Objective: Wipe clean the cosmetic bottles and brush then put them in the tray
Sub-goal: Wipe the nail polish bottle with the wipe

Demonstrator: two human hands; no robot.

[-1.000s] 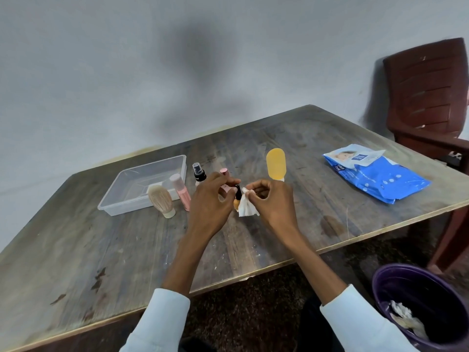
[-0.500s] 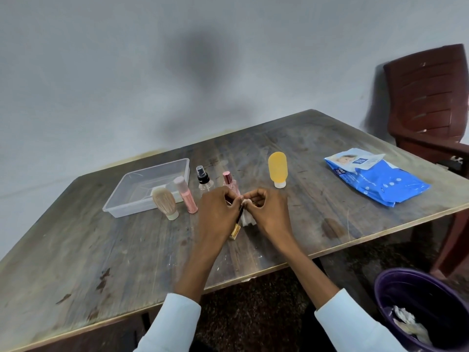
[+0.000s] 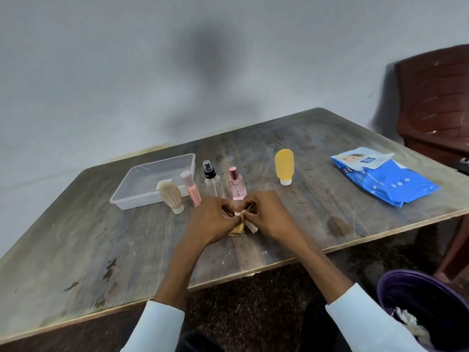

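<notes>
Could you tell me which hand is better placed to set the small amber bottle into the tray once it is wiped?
Probably the left. The left hand grips the amber bottle, and the tray lies on its side; the right hand pinches the wipe.

The counter (image 3: 317, 153) at centre frame is worn, matt, scratched wood. The tray (image 3: 132, 199) at its left is clear smooth plastic; the wipes pack (image 3: 396, 184) at right is glossy blue film.

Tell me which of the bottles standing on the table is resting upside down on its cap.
The yellow bottle, standing alone right of the row. Its white cap sits on the table, while the clear spray bottle and both pink bottles have caps on top.
</notes>
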